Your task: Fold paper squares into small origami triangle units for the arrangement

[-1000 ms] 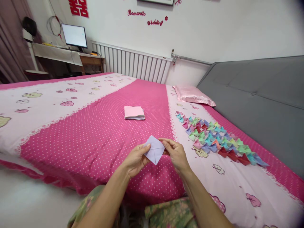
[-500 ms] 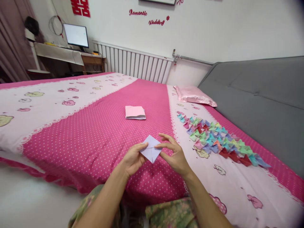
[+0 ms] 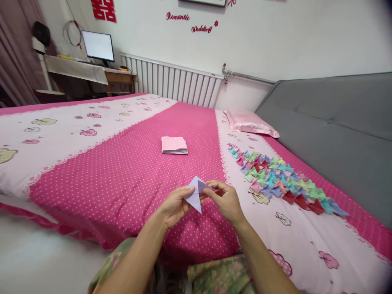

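Above the front part of the bed, a folded lavender origami paper is held between both hands. My left hand pinches its left side, thumb on top and fingers underneath. My right hand is closed on a pointed flap that sticks out to the right, with thumb and fingers pressed on it. The paper's lower end tapers to a point. Beyond the hands, a stack of square paper lies on the bedspread, its top sheet pink.
Rows of small folded paper boats in several colours cover the bed's right side. Behind them lie a pink pillow and a grey headboard. A radiator and a desk with a monitor stand at the back.
The paper was a flat diamond; its right part now stands out as a pointed flap. My right hand has closed from loosely spread fingers into a pinch on that flap.
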### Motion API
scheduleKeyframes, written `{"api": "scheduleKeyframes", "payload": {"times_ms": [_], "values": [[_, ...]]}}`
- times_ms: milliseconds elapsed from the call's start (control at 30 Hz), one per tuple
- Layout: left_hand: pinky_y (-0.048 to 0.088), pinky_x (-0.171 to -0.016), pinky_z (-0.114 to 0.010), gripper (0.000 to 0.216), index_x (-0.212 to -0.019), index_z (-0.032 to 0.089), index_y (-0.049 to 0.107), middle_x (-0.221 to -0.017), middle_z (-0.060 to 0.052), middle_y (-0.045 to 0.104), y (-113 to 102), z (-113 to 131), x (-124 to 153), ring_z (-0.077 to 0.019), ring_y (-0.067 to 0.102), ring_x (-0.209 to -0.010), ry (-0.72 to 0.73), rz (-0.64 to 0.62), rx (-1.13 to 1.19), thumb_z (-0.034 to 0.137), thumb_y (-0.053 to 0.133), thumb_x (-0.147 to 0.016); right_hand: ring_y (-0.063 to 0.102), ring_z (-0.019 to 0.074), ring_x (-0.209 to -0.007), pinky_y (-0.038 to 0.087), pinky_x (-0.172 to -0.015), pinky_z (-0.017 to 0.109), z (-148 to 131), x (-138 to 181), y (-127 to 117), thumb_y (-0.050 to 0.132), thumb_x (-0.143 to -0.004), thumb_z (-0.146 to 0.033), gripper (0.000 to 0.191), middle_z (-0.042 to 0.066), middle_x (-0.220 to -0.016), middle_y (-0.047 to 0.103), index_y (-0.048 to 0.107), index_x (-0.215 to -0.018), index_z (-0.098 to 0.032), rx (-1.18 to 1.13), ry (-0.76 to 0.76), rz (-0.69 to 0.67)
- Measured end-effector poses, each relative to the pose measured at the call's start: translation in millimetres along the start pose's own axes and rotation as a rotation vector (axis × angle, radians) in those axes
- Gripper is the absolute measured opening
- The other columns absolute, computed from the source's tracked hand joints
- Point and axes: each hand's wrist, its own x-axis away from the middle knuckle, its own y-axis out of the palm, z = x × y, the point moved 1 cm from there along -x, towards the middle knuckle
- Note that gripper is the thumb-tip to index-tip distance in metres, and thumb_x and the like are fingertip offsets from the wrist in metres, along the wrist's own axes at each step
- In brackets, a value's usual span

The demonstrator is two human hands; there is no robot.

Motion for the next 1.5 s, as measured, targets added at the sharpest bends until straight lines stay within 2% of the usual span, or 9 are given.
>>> {"api": "scheduleKeyframes", "payload": {"times_ms": [233,400,567,667,767,833,967,1200,1500], "values": [[0.05,-0.068,-0.023,0.02,-0.092,0.005,0.059,-0.085,-0.011,0.066,-2,0,-2,-0.0146,0.063,-0.071,-0.009,0.112,0.059,0.013,0.05,-0.077,0.056,0.0197,-0.09,0.047,-0.066,0.027,2,2,-1,0.062,-0.067,-0.019,0.016,0.008,-0.104,0.056,0.064,-0.083,-0.019,0.066,-0.049,-0.089],[0.048,-0.07,-0.023,0.023,-0.095,0.005,0.058,-0.085,-0.01,0.066,-2,2,-1,-0.0136,0.062,-0.072,-0.059,0.162,0.102,0.017,0.046,-0.08,0.053,0.0201,-0.097,0.047,-0.065,0.026,4,1,0,0.06,-0.068,-0.02,0.018,0.008,-0.107,0.053,0.067,-0.085,-0.022,0.08,-0.035,-0.063],[0.045,-0.075,-0.03,0.048,-0.093,0.007,0.061,-0.09,-0.015,0.064,-2,4,0,-0.0195,0.06,-0.081,-0.135,-0.062,-0.075,0.045,0.035,-0.081,0.052,0.0208,-0.098,0.044,-0.077,0.032,1,-1,-4,0.06,-0.072,-0.03,0.015,0.007,-0.105,0.057,0.068,-0.082,-0.021,0.091,-0.039,0.033],[0.044,-0.066,-0.028,0.061,-0.074,0.008,0.065,-0.082,-0.015,0.064,-9,3,-3,-0.0199,0.06,-0.074,-0.028,0.095,-0.341,0.06,0.033,-0.075,0.056,0.0196,-0.086,0.043,-0.078,0.033,4,-2,-5,0.058,-0.073,-0.033,0.02,0.005,-0.091,0.063,0.066,-0.085,-0.019,-0.006,0.03,0.072],[0.042,-0.058,-0.023,0.045,-0.064,0.01,0.063,-0.067,-0.01,0.062,-13,2,-5,-0.0148,0.057,-0.062,0.201,0.274,-0.523,0.053,0.051,-0.068,0.056,0.0158,-0.065,0.044,-0.062,0.028,8,-1,-6,0.059,-0.072,-0.037,0.024,0.003,-0.072,0.064,0.064,-0.08,-0.015,-0.1,0.156,0.08],[0.042,-0.06,-0.023,0.034,-0.072,0.011,0.063,-0.07,-0.008,0.062,-10,2,-4,-0.0135,0.056,-0.063,0.267,0.232,-0.517,0.044,0.06,-0.066,0.053,0.0134,-0.057,0.041,-0.055,0.025,9,0,-5,0.06,-0.07,-0.038,0.026,0.003,-0.067,0.062,0.063,-0.076,-0.013,-0.129,0.209,0.058],[0.043,-0.066,-0.023,0.03,-0.091,0.014,0.061,-0.088,-0.008,0.062,-2,3,-2,-0.0133,0.057,-0.072,0.293,0.107,-0.422,0.032,0.063,-0.067,0.05,0.0111,-0.053,0.038,-0.051,0.022,5,2,-3,0.062,-0.068,-0.036,0.024,0.001,-0.062,0.06,0.063,-0.074,-0.013,-0.142,0.236,0.023],[0.042,-0.058,-0.02,0.024,-0.08,0.011,0.063,-0.073,-0.006,0.064,-7,2,-3,-0.0108,0.056,-0.061,0.306,0.24,-0.398,0.022,0.069,-0.06,0.053,0.0128,-0.053,0.041,-0.052,0.024,-1,4,0,0.063,-0.066,-0.031,0.022,0.0,-0.063,0.061,0.064,-0.079,-0.015,-0.145,0.216,0.006],[0.043,-0.056,-0.019,0.019,-0.077,0.013,0.061,-0.073,-0.004,0.062,-6,1,-3,-0.0096,0.056,-0.062,0.277,0.206,-0.325,0.018,0.068,-0.06,0.056,0.0151,-0.057,0.044,-0.055,0.026,-2,5,1,0.063,-0.066,-0.03,0.023,0.002,-0.066,0.063,0.064,-0.083,-0.015,-0.2,0.236,-0.007]]}}
